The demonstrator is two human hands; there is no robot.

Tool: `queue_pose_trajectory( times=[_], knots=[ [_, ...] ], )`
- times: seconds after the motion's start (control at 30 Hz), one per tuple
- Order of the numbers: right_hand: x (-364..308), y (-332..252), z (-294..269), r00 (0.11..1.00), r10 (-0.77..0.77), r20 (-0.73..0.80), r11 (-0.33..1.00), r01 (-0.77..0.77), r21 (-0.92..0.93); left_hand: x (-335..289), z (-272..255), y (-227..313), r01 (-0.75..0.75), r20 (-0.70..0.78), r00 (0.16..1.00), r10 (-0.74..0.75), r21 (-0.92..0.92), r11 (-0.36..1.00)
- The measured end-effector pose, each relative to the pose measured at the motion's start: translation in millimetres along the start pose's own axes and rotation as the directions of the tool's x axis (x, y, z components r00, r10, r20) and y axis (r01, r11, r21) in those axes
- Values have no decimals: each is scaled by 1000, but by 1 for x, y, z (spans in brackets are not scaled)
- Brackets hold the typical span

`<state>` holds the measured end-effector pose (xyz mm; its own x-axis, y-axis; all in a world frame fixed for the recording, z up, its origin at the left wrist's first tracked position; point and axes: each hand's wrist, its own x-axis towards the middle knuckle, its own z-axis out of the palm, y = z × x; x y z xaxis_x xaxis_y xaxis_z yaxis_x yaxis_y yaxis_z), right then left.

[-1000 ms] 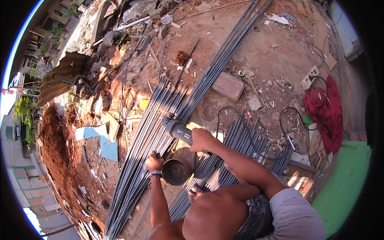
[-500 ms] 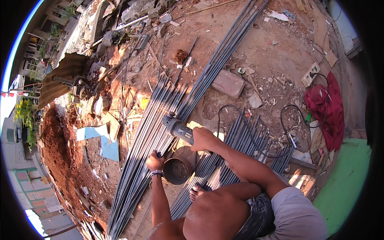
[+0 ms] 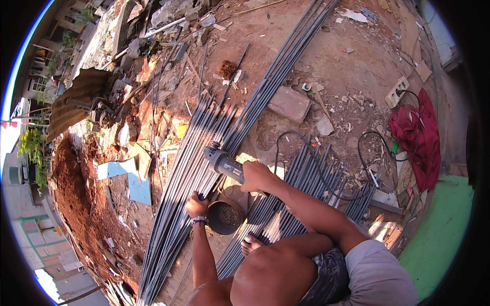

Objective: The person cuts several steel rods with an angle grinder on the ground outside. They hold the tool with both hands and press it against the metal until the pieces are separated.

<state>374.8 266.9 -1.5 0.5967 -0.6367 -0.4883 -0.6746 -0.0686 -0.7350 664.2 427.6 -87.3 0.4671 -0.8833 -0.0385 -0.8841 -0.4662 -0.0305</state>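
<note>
My right hand (image 3: 256, 176) is wrapped round the body of a dark grey angle grinder (image 3: 227, 167). The grinder's head lies over the long bundle of steel bars (image 3: 176, 191), towards its right side. Whether the disc touches a bar cannot be made out. Closed at the bundle's right edge, my left hand (image 3: 196, 205) grips a steel bar, its fingers partly hidden. Just right of that wrist, a round metal container (image 3: 225, 217) stands on the ground with small pieces inside. A second set of shorter bars (image 3: 286, 204) lies under my right forearm, beside my bare foot.
A black cable (image 3: 326, 186) loops right towards a socket strip (image 3: 396, 92) and a dark red cloth (image 3: 419, 137). Beyond the bars lies a reddish block (image 3: 289, 103). Rubble, a rusty corrugated sheet (image 3: 76, 102) and blue board pieces (image 3: 139, 187) are on the left.
The view has shifted slightly, so most things appear a little further left. Both hands keep their hold, and the grinder stays over the bars.
</note>
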Motion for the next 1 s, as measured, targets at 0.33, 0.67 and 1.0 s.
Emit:
queue_pose_trajectory(
  times=[0.33,0.67,1.0],
  knots=[
    [1,1,-1,1000,1,4,1000,-1,5,1,-2,2,-11,-32,999,11,3,1000],
    [-3,3,-3,1000,5,9,1000,-5,3,0,-7,5,-7,-20,1000,7,27,1000],
    [-2,8,5,1000,25,-6,1000,-25,19,1,-6,5,14,28,999,-15,3,1000]
  ],
)
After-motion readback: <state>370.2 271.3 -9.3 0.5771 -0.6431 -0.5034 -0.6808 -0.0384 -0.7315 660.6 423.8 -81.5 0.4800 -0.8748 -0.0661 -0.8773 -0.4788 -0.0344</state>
